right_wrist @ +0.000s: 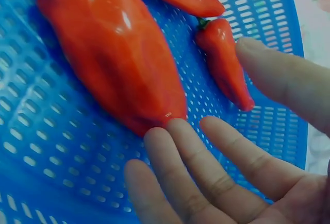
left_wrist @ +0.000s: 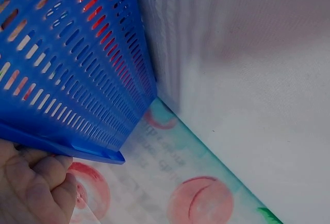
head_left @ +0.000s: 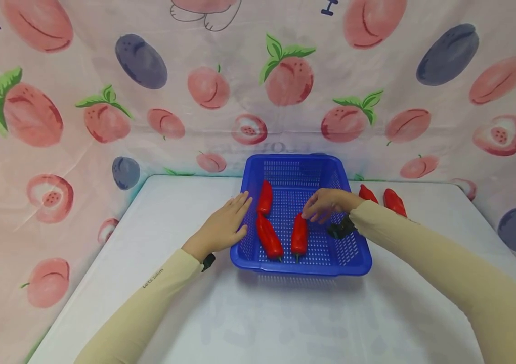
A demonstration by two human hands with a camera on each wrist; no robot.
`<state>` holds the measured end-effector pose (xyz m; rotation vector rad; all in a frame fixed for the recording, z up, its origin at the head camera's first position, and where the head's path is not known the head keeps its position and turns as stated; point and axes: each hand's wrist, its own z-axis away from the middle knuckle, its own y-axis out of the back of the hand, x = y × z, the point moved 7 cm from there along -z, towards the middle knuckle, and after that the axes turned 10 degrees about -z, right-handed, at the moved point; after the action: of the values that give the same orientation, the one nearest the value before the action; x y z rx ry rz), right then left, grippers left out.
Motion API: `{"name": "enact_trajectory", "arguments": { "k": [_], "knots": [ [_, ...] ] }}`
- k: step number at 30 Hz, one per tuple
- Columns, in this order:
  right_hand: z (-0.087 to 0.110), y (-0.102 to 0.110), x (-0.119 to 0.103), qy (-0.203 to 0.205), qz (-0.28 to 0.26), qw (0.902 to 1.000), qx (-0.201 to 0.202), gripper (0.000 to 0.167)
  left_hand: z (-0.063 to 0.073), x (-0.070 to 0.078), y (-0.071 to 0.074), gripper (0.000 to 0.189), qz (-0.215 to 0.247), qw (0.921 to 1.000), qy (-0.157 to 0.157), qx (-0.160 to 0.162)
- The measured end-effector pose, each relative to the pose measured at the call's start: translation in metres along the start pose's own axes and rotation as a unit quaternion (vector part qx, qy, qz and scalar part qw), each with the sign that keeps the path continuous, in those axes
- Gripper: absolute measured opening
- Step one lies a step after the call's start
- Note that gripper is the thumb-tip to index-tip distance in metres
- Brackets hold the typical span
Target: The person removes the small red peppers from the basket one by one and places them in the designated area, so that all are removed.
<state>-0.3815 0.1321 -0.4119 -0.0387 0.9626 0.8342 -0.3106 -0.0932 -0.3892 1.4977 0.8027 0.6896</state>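
Note:
A blue perforated plastic basket (head_left: 301, 268) stands on the white table, with three red peppers inside. My left hand (head_left: 221, 225) rests at the basket's left rim, its fingers extended along it in the head view. Inside the basket my right hand (head_left: 324, 205) is at the far end of the nearest right pepper (head_left: 299, 235). In the right wrist view its fingertips touch or nearly touch that pepper's tip, with the thumb held apart. Left of it lies another pepper (head_left: 269, 237), and a third pepper (head_left: 265, 198) sits behind that one along the left wall.
Two more red peppers, one (head_left: 367, 194) partly behind the right forearm and one (head_left: 394, 202) farther right, lie on the table (head_left: 185, 202) beyond the basket. A fruit-printed cloth (head_left: 249, 91) hangs behind the table. Dark wrist straps show at both cuffs.

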Motion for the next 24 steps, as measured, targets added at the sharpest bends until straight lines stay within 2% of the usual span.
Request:
{"name": "enact_trajectory", "arguments": {
  "k": [5, 14, 24],
  "knots": [
    [0.004, -0.004, 0.005, -0.013, 0.002, 0.9999, 0.009, 0.043, 0.0, 0.0, -0.001, 0.065, 0.001, 1.0, 0.0, 0.001],
    [-0.004, -0.011, 0.01, 0.002, -0.03, 0.9991, 0.03, 0.042, 0.0, 0.001, 0.0, 0.065, -0.002, 1.0, -0.002, -0.002],
    [-0.008, -0.018, 0.013, -0.023, -0.047, 0.9972, 0.052, 0.041, 0.0, 0.0, -0.001, 0.065, -0.004, 1.0, 0.001, -0.001]
  ]
}}
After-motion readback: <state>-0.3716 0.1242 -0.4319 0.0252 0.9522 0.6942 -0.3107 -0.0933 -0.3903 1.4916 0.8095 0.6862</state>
